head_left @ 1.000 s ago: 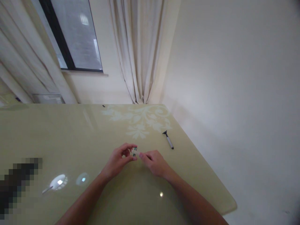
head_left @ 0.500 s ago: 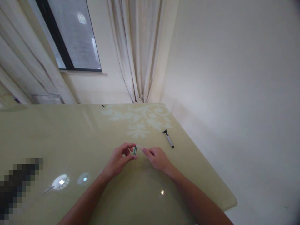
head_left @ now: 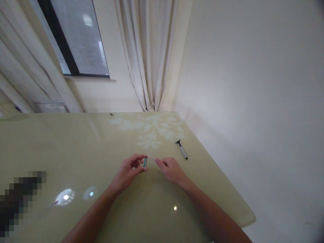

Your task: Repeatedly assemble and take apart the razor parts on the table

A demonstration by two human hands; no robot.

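Clock positions are taken from the named hand or thing, with 12 o'clock at the top of the view. The left hand (head_left: 127,173) and the right hand (head_left: 170,170) are raised over the table (head_left: 76,145), apart from each other. The left hand is clamped on a small teal-and-white piece (head_left: 145,162), which stands near vertical at its 3 o'clock side, between the thumb and the fingertips. The right hand is pinched on the near end of a thin pale strip (head_left: 151,158). The strip spans the gap between the hands and lies at 2 o'clock from the small piece; whether the two are in contact cannot be told.

A razor (head_left: 182,151) with a grey handle lies on the table at 1 o'clock from the right hand, untouched, its black head pointing to 11 o'clock. A pale floral pattern (head_left: 152,126) covers the table surface at 12 o'clock from the small piece. At 11 o'clock from the left hand, a small black object (head_left: 111,114) rests by the far edge; its type cannot be identified.
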